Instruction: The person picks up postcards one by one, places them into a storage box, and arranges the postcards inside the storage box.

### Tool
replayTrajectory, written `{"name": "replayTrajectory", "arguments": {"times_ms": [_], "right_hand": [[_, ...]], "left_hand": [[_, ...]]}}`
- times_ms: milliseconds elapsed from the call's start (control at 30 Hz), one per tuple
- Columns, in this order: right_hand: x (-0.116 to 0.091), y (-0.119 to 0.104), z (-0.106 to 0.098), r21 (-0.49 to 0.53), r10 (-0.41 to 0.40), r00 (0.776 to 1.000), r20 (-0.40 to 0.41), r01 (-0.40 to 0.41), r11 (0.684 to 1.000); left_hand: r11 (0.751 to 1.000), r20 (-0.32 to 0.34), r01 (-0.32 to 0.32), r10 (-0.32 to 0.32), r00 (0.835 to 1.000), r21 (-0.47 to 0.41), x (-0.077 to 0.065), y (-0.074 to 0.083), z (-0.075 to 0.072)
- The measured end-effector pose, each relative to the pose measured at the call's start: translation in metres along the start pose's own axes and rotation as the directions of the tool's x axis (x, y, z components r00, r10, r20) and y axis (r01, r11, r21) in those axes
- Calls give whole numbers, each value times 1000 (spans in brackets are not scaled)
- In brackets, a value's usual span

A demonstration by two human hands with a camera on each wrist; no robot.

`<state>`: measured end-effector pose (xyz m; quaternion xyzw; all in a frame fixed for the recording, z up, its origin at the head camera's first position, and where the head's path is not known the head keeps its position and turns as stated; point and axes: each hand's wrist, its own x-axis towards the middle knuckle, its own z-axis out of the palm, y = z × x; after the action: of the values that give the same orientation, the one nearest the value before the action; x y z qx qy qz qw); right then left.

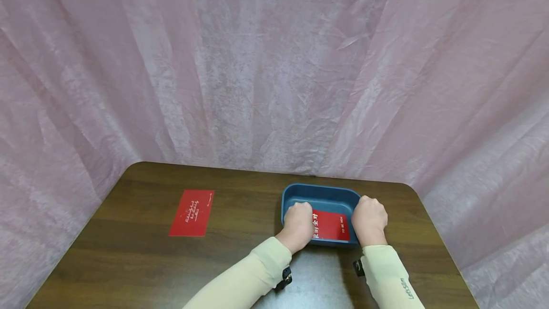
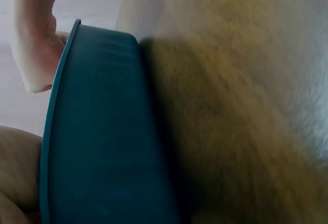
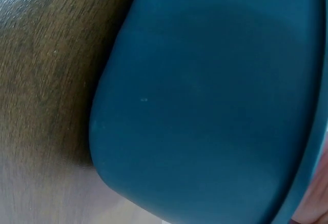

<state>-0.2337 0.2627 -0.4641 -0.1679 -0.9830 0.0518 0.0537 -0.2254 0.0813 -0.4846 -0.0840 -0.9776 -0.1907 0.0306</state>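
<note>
A blue rectangular tray (image 1: 317, 192) with rounded corners is at the right side of the table, held from both ends. My left hand (image 1: 297, 225) grips its left rim with curled fingers. The right hand (image 1: 370, 220) holds the opposite rim the same way. Inside the tray lies a red card (image 1: 332, 226) with white characters, partly covered by the left hand. In the left wrist view the outer wall of the tray (image 2: 97, 131) shows beside the left hand (image 2: 18, 172). The tray wall (image 3: 205, 101) fills most of the right wrist view.
Another red card (image 1: 191, 213) with white writing lies flat on the left part of the brown wooden table (image 1: 240, 213). Pink curtains (image 1: 266, 70) hang behind the table and along both sides.
</note>
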Motion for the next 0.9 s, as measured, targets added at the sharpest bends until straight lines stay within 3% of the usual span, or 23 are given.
{"name": "replayTrajectory", "arguments": {"times_ms": [167,300,367,467,567,667,733,900], "right_hand": [[-1,-6,0,17,-26,1000,14,26,1000],[-2,-4,-2,5,-15,999,36,14,1000],[-2,-3,-2,3,-12,999,37,12,1000],[-3,-4,-4,14,-22,999,38,22,1000],[-3,-7,-3,26,-26,999,41,25,999],[-3,-11,-1,24,-26,999,36,25,999],[-4,-12,0,21,-23,999,33,22,1000],[-5,-11,1,18,-10,1000,25,9,1000]], "left_hand": [[995,23,5,-7,1000,102,-2,-4,-8],[993,37,-63,59,998,102,-6,-5,-17],[989,3,-118,118,993,86,-6,-10,-26],[980,-104,-183,191,976,81,-3,-27,-49],[978,-209,-194,205,956,73,3,-61,-73],[982,-237,-184,188,953,39,13,-107,-94],[986,-205,-164,165,965,19,20,-139,-106],[994,-48,-108,107,993,-11,33,-208,-135]]}}
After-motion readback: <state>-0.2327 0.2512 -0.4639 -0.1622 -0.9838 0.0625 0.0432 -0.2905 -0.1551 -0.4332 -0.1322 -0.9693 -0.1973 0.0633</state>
